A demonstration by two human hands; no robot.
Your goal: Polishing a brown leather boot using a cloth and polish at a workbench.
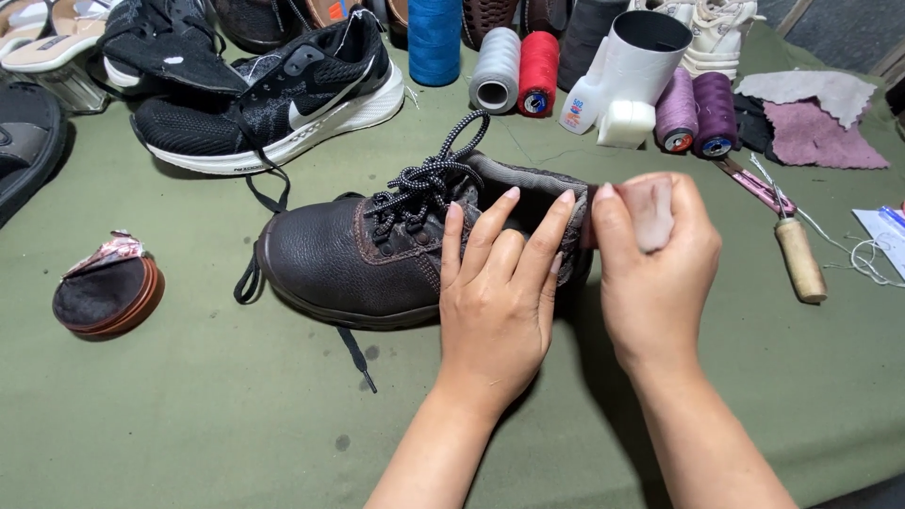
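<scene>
A green cloth (189,424) covers the work surface, and near its middle lies a brown leather shoe (349,259), its long axis running left to right, toe to the left, heel to the right, sole down, with speckled laces (424,179) loose on top. Behind it a black sneaker (283,99) with a white sole points its toe right. The left hand (495,292) rests flat on the shoe's side near the collar, fingers extended and slightly spread. The right hand (655,264) is at the heel, fingers closed around a small pale block (650,212). A round open tin (106,287) at left holds dark polish. Thread spools (537,71) stand at the back beside a white bottle (627,71); a wooden-handled awl (799,259) lies at right.
</scene>
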